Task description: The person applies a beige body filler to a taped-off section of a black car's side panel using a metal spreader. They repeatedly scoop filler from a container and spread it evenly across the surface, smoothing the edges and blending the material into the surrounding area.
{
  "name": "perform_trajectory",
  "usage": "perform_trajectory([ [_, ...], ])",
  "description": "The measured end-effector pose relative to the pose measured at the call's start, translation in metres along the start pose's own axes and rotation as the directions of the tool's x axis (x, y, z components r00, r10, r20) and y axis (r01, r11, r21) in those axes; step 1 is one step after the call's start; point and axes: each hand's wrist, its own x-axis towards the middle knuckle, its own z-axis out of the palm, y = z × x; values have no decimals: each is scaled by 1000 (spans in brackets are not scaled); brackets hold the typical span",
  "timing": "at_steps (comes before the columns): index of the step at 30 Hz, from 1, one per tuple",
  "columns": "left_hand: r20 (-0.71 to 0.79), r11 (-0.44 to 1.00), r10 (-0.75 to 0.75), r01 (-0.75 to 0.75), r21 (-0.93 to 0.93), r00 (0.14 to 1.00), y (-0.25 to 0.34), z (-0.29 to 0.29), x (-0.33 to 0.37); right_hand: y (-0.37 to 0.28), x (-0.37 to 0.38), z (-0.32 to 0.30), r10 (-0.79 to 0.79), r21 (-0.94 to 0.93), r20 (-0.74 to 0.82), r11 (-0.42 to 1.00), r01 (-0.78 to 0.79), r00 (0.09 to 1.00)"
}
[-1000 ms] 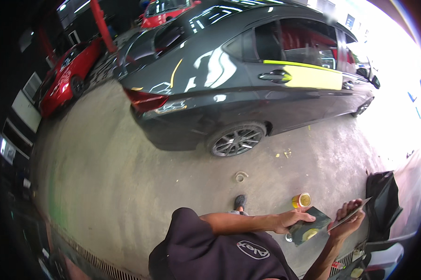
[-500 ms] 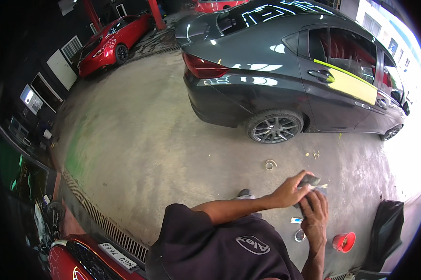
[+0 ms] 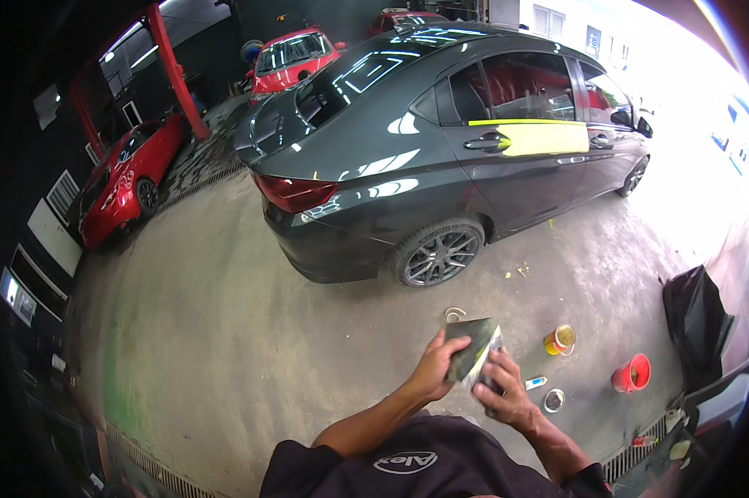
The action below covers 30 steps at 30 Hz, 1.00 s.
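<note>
A dark, flat, roughly square board [image 3: 469, 334] is held up in front of me, its top turned toward me. My left hand [image 3: 431, 369] grips its left side, thumb lying on top. My right hand [image 3: 507, 397] is closed at the board's right edge around a dark, thin piece that looks like a spreader, partly hidden by the fingers. A whitish and yellow-green smear of paste [image 3: 484, 358] lies between the two pieces, a little blurred.
Ahead stands a dark grey car [image 3: 374, 199] with yellow masking [image 3: 540, 139] on its rear door. On the floor are a tape roll [image 3: 455, 314], yellow can [image 3: 560, 338], small tube [image 3: 536, 383], round tin [image 3: 554, 401] and red bucket [image 3: 632, 375]. A black cover [image 3: 697, 324] lies right.
My view has swung right and up, bringing the yellow can into sight. Both hands have come closer to my body, and the board has turned so its broad face shows.
</note>
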Motion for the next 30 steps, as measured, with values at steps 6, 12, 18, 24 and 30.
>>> perform_trajectory([
  [6,417,977,-54,134,-167,908,83,-91,-26,-53,29,50,-106,75,59,992,101,993],
  [12,327,977,-173,121,173,929,75,-127,-101,-99,98,94,444,-55,-244,881,-469,862],
  [18,283,978,-206,185,100,937,92,-151,-150,-98,145,112,923,938,14,121,-326,384],
  [24,152,980,133,-154,130,979,158,-189,-169,-157,117,121,853,514,262,273,-813,452],
  [30,241,581,394,-444,682,887,155,-200,-189,-217,158,124,162,-313,285,947,-68,945],
])
